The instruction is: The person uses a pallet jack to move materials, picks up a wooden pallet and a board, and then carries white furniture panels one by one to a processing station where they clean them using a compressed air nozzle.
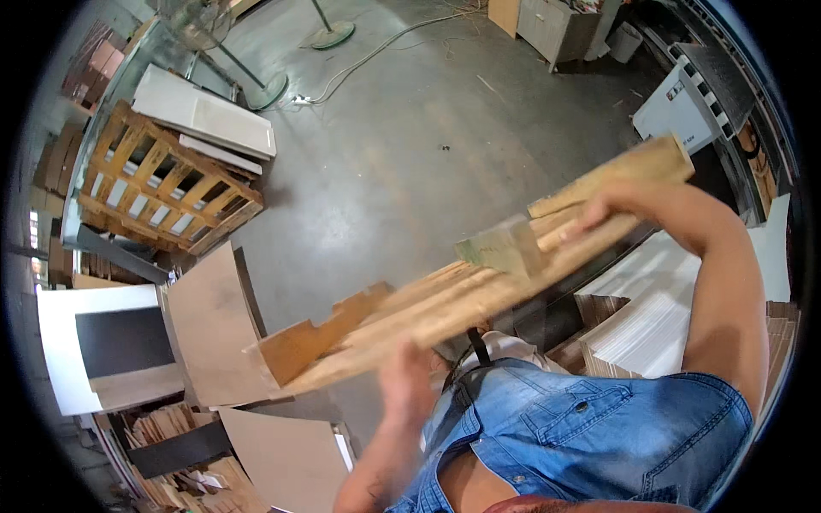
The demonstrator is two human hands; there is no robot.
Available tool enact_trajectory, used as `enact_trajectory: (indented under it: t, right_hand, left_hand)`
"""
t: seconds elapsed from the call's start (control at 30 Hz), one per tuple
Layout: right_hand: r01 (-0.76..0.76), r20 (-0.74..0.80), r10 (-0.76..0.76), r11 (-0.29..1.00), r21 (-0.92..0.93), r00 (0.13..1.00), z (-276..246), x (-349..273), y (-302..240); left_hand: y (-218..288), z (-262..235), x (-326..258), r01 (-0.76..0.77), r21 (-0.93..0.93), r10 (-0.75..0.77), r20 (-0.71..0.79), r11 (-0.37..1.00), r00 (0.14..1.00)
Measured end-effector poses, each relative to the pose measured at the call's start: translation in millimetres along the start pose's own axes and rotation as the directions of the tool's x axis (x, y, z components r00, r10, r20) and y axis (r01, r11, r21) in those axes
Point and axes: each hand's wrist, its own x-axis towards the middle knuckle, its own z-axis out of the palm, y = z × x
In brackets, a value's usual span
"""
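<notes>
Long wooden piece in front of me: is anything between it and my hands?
Nothing visible: your right hand holds the long wooden piece directly, toward its right end; your left hand overlaps its lower edge, too blurred to confirm contact.

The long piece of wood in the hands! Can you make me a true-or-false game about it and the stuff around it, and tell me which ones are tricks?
1. The right hand is on the long piece of wood. True.
2. The left hand wears a thick glove. False: it is bare.
3. A slatted pallet is on the left side of the picture. True.
4. The shirt is bright yellow. False: it is blue.
5. The floor is covered in green grass. False: it is smooth and grey.
6. A stack of sheets is on the right side of the picture. True.
</notes>
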Motion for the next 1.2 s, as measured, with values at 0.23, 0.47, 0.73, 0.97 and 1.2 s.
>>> enact_trajectory:
  t: [0.23, 0.47, 0.73, 0.97, 1.2]
  right_hand:
    - [0.203, -0.928, -0.370, 0.913, -0.353, 0.048, -200.9, -143.4, -107.3]
    - [0.413, -0.818, -0.560, 0.720, -0.558, -0.131, -153.5, -91.5, -177.0]
    - [0.307, -0.626, -0.572, 0.818, -0.487, 0.530, -37.4, 119.1, -193.0]
    - [0.431, -0.325, -0.591, 0.784, -0.446, 0.739, 102.4, 225.6, -261.0]
    - [0.419, -0.188, -0.583, 0.739, -0.527, 0.791, 224.6, 229.7, -340.8]
  left_hand:
    - [106.1, 60.8, 126.2, -0.290, 0.090, 0.255, 0.283, 0.953, 0.925]
    - [-16.9, -100.5, 177.8, -0.297, 0.577, 0.289, 0.109, 0.760, 0.951]
    - [-243.6, -395.8, -8.5, 0.514, 0.786, -0.024, -0.540, 0.344, 0.841]
    - [-216.5, -459.0, -34.8, 0.348, 0.511, 0.051, -0.615, 0.786, 0.787]
    - [-168.0, -430.2, -11.7, -0.189, 0.514, 0.366, -0.268, 0.837, 0.891]
